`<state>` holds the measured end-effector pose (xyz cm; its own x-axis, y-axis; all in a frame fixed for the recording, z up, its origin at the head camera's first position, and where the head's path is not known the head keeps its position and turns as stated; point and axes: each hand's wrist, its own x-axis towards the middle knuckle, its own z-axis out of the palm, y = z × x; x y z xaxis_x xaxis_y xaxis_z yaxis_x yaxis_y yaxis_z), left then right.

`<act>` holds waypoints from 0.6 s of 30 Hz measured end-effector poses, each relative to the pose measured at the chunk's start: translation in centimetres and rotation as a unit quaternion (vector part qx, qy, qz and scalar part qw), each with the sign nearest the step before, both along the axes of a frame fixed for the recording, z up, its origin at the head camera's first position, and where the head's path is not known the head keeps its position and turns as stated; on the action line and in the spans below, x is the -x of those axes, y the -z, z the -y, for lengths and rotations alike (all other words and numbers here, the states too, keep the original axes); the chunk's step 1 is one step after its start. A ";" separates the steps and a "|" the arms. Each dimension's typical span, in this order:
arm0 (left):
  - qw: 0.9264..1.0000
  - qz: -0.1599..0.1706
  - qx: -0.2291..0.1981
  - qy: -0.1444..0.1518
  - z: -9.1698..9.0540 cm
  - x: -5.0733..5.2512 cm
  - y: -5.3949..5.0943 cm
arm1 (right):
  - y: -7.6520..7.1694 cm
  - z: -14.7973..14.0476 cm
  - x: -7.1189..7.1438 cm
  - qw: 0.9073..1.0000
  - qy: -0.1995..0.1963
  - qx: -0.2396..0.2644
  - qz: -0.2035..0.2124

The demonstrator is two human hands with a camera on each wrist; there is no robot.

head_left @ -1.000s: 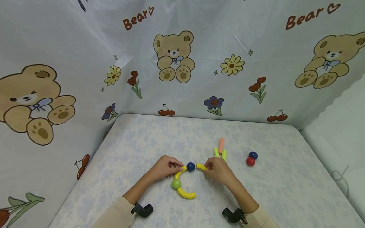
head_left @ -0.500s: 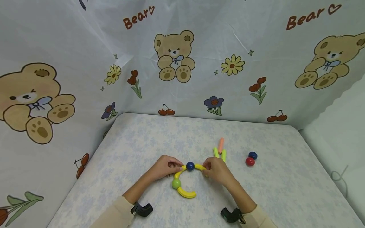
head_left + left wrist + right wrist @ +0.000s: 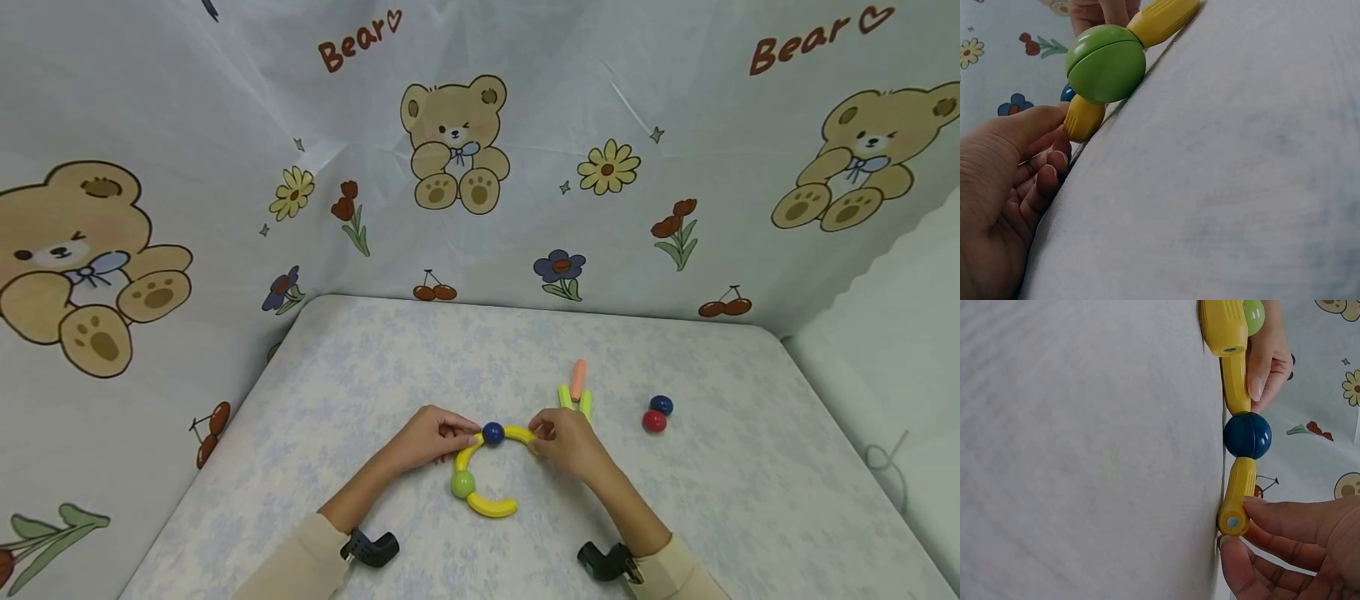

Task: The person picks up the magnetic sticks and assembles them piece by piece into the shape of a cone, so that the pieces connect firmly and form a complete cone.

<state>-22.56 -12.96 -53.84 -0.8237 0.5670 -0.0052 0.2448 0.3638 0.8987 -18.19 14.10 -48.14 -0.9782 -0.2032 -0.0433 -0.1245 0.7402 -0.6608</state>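
Observation:
On the table a chain of curved yellow rods and balls forms an open ring. My left hand [image 3: 435, 437] pinches the upper-left yellow rod [image 3: 466, 455], which sits between a dark blue ball [image 3: 492, 433] and a green ball [image 3: 462, 484]. Another curved yellow rod [image 3: 493, 507] extends from the green ball at the ring's near side. My right hand [image 3: 572, 444] pinches the free end of the upper-right yellow rod [image 3: 519, 434]. In the right wrist view this rod [image 3: 1240, 481] touches the blue ball [image 3: 1247, 435], and a round metal spot shows on its free end.
Beyond my right hand lie an orange rod [image 3: 578, 380] and two lime-green rods [image 3: 565, 396], partly covered by the hand. Farther right, a blue ball [image 3: 662, 405] and a red ball [image 3: 654, 421] rest together. A bear-print curtain [image 3: 525, 233] hangs behind the table.
The right hand has moved its yellow rod left, closing the gap to the blue ball, so the two now touch. The left hand keeps its pinch on its rod.

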 end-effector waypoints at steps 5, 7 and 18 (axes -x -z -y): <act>1.000 0.006 -0.005 0.009 0.1 0.2 0.1 | 0.0 0.1 0.1 1.000 0.001 0.006 -0.004; 1.000 0.006 -0.008 0.014 0.1 0.2 0.1 | 0.0 0.1 0.1 1.000 -0.003 0.006 -0.006; 0.999 0.009 -0.027 0.022 -0.1 0.2 0.0 | 0.3 0.2 0.2 1.000 -0.005 0.000 -0.012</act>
<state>-22.73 -12.90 -53.85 -0.7979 0.6026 0.0117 0.2431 0.3039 0.9212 -18.37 13.91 -48.44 -0.9768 -0.2134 -0.0189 -0.1486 0.7385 -0.6576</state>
